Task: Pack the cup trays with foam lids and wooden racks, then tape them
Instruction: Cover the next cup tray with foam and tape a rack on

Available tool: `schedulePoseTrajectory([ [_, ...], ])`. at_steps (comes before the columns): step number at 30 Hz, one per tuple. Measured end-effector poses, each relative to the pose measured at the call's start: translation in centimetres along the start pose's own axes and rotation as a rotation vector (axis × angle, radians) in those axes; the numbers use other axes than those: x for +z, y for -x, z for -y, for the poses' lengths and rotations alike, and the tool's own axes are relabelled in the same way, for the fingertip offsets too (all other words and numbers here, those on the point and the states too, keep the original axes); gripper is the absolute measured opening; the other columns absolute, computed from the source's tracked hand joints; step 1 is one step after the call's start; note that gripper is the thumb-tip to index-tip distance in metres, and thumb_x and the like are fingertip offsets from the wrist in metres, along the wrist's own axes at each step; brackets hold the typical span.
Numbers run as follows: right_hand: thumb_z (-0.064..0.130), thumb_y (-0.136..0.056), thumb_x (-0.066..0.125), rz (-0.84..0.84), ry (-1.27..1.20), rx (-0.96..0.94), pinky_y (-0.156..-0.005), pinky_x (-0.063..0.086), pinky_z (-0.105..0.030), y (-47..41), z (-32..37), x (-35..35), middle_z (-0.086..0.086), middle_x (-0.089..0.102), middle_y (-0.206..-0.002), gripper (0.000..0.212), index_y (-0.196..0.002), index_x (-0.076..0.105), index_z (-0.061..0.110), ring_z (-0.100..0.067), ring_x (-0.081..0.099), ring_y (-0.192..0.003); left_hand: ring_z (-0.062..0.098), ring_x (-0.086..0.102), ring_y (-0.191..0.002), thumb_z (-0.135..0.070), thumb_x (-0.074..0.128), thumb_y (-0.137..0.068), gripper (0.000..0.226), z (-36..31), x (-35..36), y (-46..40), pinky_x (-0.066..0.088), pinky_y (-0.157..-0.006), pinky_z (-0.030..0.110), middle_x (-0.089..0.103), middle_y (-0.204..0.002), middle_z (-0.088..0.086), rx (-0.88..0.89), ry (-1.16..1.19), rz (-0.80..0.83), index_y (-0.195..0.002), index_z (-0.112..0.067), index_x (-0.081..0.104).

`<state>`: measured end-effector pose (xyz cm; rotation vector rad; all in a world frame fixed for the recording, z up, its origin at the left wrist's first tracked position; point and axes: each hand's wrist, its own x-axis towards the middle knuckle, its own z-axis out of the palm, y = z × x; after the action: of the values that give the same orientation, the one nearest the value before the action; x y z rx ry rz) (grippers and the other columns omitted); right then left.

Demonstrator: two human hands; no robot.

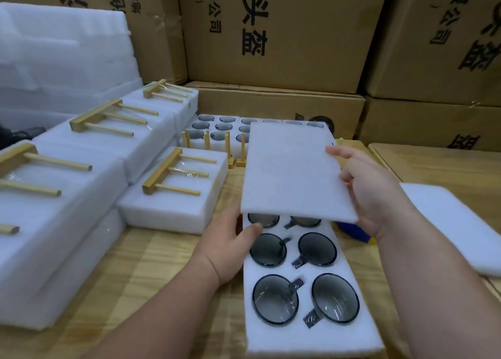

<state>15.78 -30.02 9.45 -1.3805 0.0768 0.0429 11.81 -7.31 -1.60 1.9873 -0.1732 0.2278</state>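
A white foam lid (292, 171) is held tilted above the far half of a foam cup tray (311, 337) that lies on the wooden worktop (151, 266). The lid's right edge is gripped by the right hand (371, 193): the thumb is laid on the lid's upper face near that edge, while the other fingers are curled beneath it and mostly hidden. The left hand (227, 247) is set at the tray's left edge, under the lid's near left corner; its thumb (250, 230) is pressed onto the tray's top surface just beside a cup, and the remaining fingers are hidden behind the tray and lid, so how they lie cannot be told.

Dark glass cups (276, 299) are seated in the tray's round wells in two columns. Four are fully seen at the near end, and two more are partly covered by the lid's near edge.

To the left, closed foam packs (173, 209) are set out, each with a wooden rack (173, 174) lying on top. Behind the lid, another cup tray (222, 127) is seen, with upright wooden racks (230, 150) standing before it. A loose foam sheet (455, 226) lies on the right. Cardboard boxes (284, 33) are stacked at the back.
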Motion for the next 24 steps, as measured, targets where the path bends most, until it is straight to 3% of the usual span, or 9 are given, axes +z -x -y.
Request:
schedulePoseTrajectory([
  [4,-0.001,-0.085,0.035,0.073,0.101,-0.014,-0.049,0.053,-0.027,0.3,-0.3,-0.4,-0.012,0.073,-0.105,0.050,-0.089,0.079,0.023,-0.020,0.073,-0.068,-0.019,0.055,-0.111,-0.058,0.056,-0.081,0.035,-0.3,-0.1,-0.1,0.046,-0.086,0.021,0.061,-0.117,-0.043,0.020,0.011,-0.006,-0.115,-0.068,0.054],
  [9,0.015,-0.066,0.045,0.133,0.246,-0.013,-0.062,0.047,-0.031,0.6,0.2,-2.2,-0.014,0.070,-0.095,0.039,-0.081,0.081,0.022,-0.026,0.063,-0.076,-0.001,0.061,-0.118,-0.040,0.049,-0.090,0.039,-0.3,0.1,-0.1,0.050,-0.100,0.042,0.066,-0.125,-0.026,0.045,0.079,0.037,-0.125,-0.054,0.058],
  [13,0.004,-0.087,0.037,0.223,0.228,-0.012,-0.042,0.044,-0.018,0.9,0.8,-2.9,-0.003,0.067,-0.062,0.042,-0.073,0.075,0.018,-0.013,0.059,-0.047,0.007,0.057,-0.128,-0.021,0.038,-0.091,0.051,-0.1,0.1,-0.3,0.043,-0.108,0.044,0.066,-0.132,-0.016,0.054,0.164,0.044,-0.132,-0.038,0.062],
  [15,0.000,-0.091,0.033,0.262,0.202,0.011,-0.037,0.039,-0.014,1.3,1.0,-2.9,0.003,0.059,-0.048,0.038,-0.079,0.067,0.012,-0.009,0.053,-0.037,0.010,0.057,-0.129,-0.024,0.037,-0.090,0.050,0.0,0.0,-0.4,0.042,-0.109,0.044,0.067,-0.132,-0.012,0.040,0.211,0.020,-0.131,-0.033,0.064],
  [20,-0.001,-0.090,0.035,0.352,0.229,0.095,-0.041,0.045,-0.021,1.7,1.1,-2.9,-0.009,0.058,-0.075,0.034,-0.079,0.064,0.014,-0.020,0.052,-0.056,0.017,0.066,-0.116,-0.017,0.043,-0.091,0.043,-0.1,0.0,-0.8,0.050,-0.104,0.046,0.075,-0.119,-0.005,-0.041,0.334,0.011,-0.111,-0.036,0.077],
  [22,0.007,-0.087,0.046,0.390,0.268,0.121,-0.043,0.047,-0.023,1.7,1.0,-2.9,-0.008,0.055,-0.075,0.023,-0.077,0.065,0.016,-0.018,0.052,-0.057,0.011,0.071,-0.101,-0.017,0.050,-0.090,0.037,-0.4,0.1,-0.9,0.058,-0.090,0.031,0.078,-0.107,-0.005,-0.077,0.442,0.019,-0.100,-0.035,0.081],
  [24,0.015,-0.087,0.062,0.429,0.339,0.121,-0.045,0.048,-0.024,1.5,0.9,-3.1,-0.006,0.056,-0.074,0.011,-0.077,0.066,0.017,-0.016,0.056,-0.056,-0.005,0.070,-0.090,-0.015,0.050,-0.094,0.035,-0.7,0.2,-0.7,0.053,-0.077,0.012,0.078,-0.097,-0.017,-0.071,0.463,0.005,-0.095,-0.033,0.080],
])
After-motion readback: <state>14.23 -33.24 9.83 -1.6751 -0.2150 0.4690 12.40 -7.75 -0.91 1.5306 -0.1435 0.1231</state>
